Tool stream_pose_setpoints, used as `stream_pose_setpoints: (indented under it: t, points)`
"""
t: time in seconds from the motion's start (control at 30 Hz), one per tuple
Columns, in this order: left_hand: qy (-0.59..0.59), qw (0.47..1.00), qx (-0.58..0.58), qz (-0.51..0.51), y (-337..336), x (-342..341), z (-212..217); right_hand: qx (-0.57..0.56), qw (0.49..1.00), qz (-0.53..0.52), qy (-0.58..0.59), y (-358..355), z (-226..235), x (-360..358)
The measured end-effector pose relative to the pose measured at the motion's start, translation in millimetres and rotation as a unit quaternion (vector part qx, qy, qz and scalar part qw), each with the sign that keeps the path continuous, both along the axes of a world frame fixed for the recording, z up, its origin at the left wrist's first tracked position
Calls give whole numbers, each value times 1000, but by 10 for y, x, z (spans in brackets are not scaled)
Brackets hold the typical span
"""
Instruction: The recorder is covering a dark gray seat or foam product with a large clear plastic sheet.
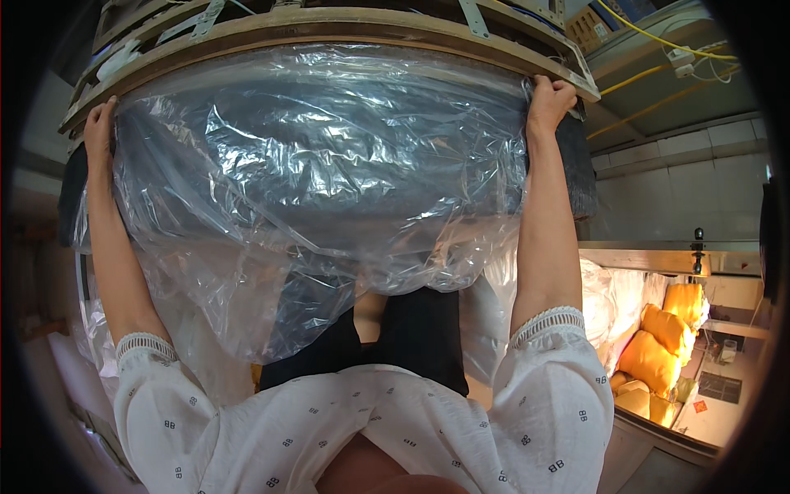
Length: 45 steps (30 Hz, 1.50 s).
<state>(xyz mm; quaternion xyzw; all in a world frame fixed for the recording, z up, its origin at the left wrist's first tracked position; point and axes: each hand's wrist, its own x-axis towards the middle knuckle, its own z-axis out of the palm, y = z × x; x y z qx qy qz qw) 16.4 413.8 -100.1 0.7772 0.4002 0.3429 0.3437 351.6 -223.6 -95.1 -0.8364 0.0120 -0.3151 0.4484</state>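
Clear plastic (pixel 346 165) hangs below the wooden frame (pixel 329 29), over a dark roll (pixel 579 181), its loose lower edge crossing the black trousers (pixel 421 337). Through the head camera I see the left hand (pixel 99 128) and right hand (pixel 549 105) at its 2 upper corners, fingers curled; I cannot tell whether they grip plastic or wood.

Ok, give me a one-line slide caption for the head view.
Left hand and right hand at the upper corners of a crinkled clear sheet, along a wooden frame.
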Motion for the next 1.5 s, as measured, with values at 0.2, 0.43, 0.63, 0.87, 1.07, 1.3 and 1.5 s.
stream_pose_setpoints:
  t: [0.2, 0.43, 0.63, 0.87, 1.07, 1.3, 1.5]
  points:
    - [-19, 997, 72, -6, 25, -93, 2, 26, 1000, -10, -10, -63, 7, 43]
    - [-36, 965, 259, -18, 107, -506, 70, -295, 953, 62, 42, -113, 229, -561]
    - [115, 972, 207, -7, 371, -1663, 341, 80, 885, 434, 148, -378, 405, -1282]
    - [113, 911, 373, -137, -1178, -1022, 680, 157, 803, 483, 313, -489, 809, -2124]
    - [-33, 831, 258, -492, -4136, 24, 1000, 133, 801, 499, 303, -648, 880, -2653]
    - [-106, 791, 165, -580, -5103, 20, 982, 227, 753, 515, 341, -738, 777, -3009]
    - [-116, 801, 70, -583, -5141, -196, 882, 330, 626, 593, 385, -655, 647, -3243]
